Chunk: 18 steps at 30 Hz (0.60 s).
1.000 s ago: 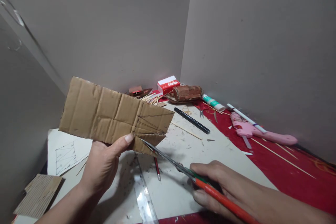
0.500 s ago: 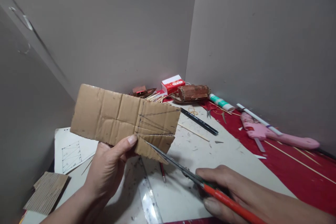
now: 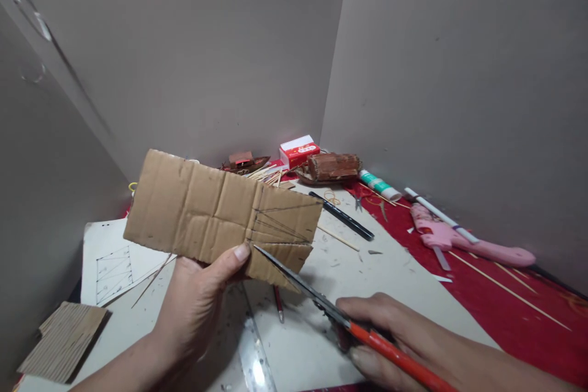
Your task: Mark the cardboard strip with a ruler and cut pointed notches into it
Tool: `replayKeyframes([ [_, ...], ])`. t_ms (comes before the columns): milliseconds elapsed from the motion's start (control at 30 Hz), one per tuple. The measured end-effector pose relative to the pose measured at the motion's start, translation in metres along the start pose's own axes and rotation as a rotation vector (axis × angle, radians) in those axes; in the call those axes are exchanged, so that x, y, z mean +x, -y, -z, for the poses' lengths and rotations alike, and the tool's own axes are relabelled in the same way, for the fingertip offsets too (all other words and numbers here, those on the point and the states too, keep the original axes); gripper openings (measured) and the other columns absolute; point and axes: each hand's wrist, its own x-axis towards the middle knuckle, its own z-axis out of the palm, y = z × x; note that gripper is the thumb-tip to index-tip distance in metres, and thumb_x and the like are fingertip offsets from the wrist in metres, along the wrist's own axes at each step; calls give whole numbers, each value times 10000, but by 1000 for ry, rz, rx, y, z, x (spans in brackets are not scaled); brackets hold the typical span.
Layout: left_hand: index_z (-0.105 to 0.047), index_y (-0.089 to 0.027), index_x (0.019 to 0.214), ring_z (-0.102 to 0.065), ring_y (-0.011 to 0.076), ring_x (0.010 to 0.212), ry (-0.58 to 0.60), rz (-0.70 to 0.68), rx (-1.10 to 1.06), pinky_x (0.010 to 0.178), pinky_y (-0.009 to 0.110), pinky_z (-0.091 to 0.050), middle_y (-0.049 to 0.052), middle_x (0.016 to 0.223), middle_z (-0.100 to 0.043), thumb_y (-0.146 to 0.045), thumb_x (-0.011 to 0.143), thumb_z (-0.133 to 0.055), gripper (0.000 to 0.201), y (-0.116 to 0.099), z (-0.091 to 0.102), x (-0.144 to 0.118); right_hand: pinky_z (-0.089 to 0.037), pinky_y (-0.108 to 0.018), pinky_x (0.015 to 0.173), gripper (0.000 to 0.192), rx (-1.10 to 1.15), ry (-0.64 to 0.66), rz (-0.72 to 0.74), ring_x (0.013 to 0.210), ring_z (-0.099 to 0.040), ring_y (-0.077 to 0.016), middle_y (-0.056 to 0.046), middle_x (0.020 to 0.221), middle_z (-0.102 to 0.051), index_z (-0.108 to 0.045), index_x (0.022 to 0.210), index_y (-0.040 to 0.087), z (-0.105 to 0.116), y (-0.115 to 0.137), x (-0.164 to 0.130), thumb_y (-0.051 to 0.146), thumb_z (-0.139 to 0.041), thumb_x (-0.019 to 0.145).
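My left hand (image 3: 195, 300) grips a creased brown cardboard strip (image 3: 202, 211) by its lower edge, thumb on the front, and holds it above the table. Pencil lines fan across the strip's right end, and a cut runs in from that edge. My right hand (image 3: 395, 334) is closed on red-handled scissors (image 3: 321, 303), low at the right. The blades sit inside the cut, with the tip close to my left thumb.
A white sheet (image 3: 321, 282) covers the table, with a clear ruler (image 3: 255, 355), a red pen (image 3: 278, 305) and a drawn paper (image 3: 113, 263). A black marker (image 3: 342, 215), pink glue gun (image 3: 452, 239), glue tube (image 3: 379, 185), red box (image 3: 298, 151), skewers and a corrugated scrap (image 3: 62, 340) lie around. Grey walls enclose the corner.
The scissor blades have gone deeper into the cut, toward my left thumb. The cardboard has shifted slightly right and down.
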Motion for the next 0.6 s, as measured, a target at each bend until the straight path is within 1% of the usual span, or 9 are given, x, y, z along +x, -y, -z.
replayKeyframes([
  [100, -732, -161, 1052, -650, 251, 1089, 5, -1, 10, 936, 357, -520, 68, 948, -760, -177, 759, -744, 293, 2, -1, -1, -535, -316, 678, 401, -20, -42, 4, 732, -631, -218, -52, 813, -690, -664, 790, 216, 0, -2, 0, 572, -497, 871],
  [233, -740, -152, 991, -666, 253, 1038, -26, 17, 16, 917, 356, -526, 74, 933, -757, -226, 727, -791, 278, 5, -1, -4, -563, -351, 748, 412, -50, -12, -25, 794, -671, -247, -87, 928, -718, -666, 856, 212, -1, -5, 0, 590, -504, 876],
  [300, -741, -159, 952, -673, 222, 946, -24, 19, 42, 843, 320, -543, 56, 900, -747, -249, 740, -789, 235, 6, -1, -5, -573, -350, 750, 414, -55, -21, -38, 812, -686, -253, -97, 958, -726, -671, 879, 209, -2, -7, 1, 590, -508, 879],
  [367, -734, -170, 889, -652, 174, 784, -22, 22, 70, 703, 275, -548, 29, 836, -728, -279, 761, -780, 174, 6, 0, -6, -577, -333, 727, 412, -63, -53, -31, 791, -691, -247, -91, 931, -733, -676, 862, 208, -3, -7, 1, 580, -502, 884],
  [400, -721, -170, 815, -627, 154, 711, -28, 28, 78, 632, 257, -537, 23, 819, -720, -294, 760, -782, 149, 6, 0, -6, -577, -322, 705, 409, -73, -66, -19, 768, -689, -242, -84, 899, -734, -677, 841, 207, -3, -7, 1, 574, -502, 885],
  [433, -690, -166, 715, -604, 138, 662, -32, 35, 81, 576, 243, -522, 24, 816, -716, -304, 751, -791, 174, 6, 0, -6, -576, -308, 678, 404, -85, -76, -5, 738, -684, -235, -76, 857, -732, -678, 815, 208, -3, -6, 0, 568, -506, 883],
  [500, -586, -159, 543, -593, 127, 635, -31, 42, 77, 527, 229, -511, 39, 844, -718, -310, 728, -807, 326, 5, 1, -6, -568, -284, 627, 396, -109, -80, 29, 688, -668, -223, -64, 781, -720, -677, 769, 208, -2, -6, -1, 552, -517, 879],
  [533, -561, -157, 513, -598, 128, 639, -25, 45, 79, 524, 228, -516, 43, 848, -716, -311, 724, -810, 361, 5, 1, -6, -563, -275, 608, 393, -118, -78, 38, 668, -661, -216, -61, 760, -715, -677, 753, 208, -2, -5, -1, 547, -521, 877],
  [600, -602, -156, 552, -603, 134, 636, -23, 48, 79, 521, 228, -524, 28, 776, -692, -307, 722, -813, 310, 4, 0, -7, -561, -265, 597, 395, -128, -83, 41, 656, -657, -207, -63, 774, -717, -676, 746, 208, -2, -6, -2, 541, -514, 883],
])
